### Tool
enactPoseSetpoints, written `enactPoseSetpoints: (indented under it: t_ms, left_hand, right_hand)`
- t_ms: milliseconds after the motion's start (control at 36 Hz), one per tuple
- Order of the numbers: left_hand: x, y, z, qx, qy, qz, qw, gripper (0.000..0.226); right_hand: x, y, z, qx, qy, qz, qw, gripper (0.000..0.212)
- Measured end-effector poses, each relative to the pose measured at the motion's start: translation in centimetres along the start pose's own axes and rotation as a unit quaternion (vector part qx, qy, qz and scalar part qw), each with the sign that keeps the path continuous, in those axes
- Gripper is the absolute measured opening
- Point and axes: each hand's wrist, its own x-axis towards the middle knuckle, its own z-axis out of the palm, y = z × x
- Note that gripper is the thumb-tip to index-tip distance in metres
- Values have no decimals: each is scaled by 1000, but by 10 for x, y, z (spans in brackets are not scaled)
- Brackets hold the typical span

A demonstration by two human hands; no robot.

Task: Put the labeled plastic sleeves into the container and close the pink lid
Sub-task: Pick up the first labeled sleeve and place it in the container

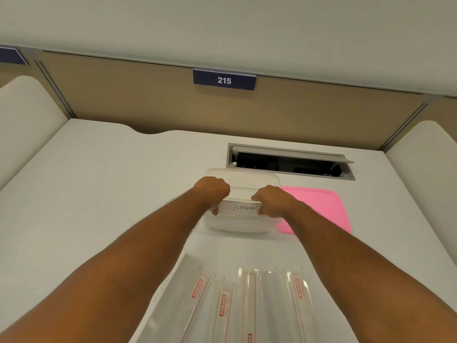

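A clear plastic container (241,178) stands open on the white desk, ahead of me. My left hand (212,191) and my right hand (273,200) together hold a plastic sleeve with a white label reading ELEPHANT (243,208) over the container's near side, one hand gripping each end. The pink lid (319,204) lies flat on the desk just right of the container, partly hidden by my right forearm. Several more clear sleeves with red-printed strips (223,308) lie spread on the desk close to me.
An open cable hatch (289,163) is cut into the desk behind the container. A tan partition with a blue sign reading 215 (224,80) closes the back. Padded side panels (22,120) flank the desk left and right.
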Motion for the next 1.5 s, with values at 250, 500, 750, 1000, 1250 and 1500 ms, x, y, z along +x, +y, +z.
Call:
enactPoseSetpoints:
  t_ms: [250,500,750,1000,1250,1500]
  left_hand:
    - [16,6,11,38,-26,9,999,42]
    - [23,7,19,57,-27,7,998,31]
    - [28,6,26,38,-36,8,999,35]
    - [23,2,24,13,-7,8,1000,38]
    - [-5,-4,26,-60,135,-14,989,32]
    - [-54,2,49,-178,251,-69,949,32]
  right_hand:
    - [10,-2,5,-4,-30,-3,1000,25]
    - [15,-2,11,10,-39,5,999,22]
    - [16,-4,16,10,-30,17,999,20]
    - [15,-4,17,4,-28,30,999,38]
    - [2,-10,9,43,42,32,998,44]
    - [-25,-36,7,104,166,30,980,39]
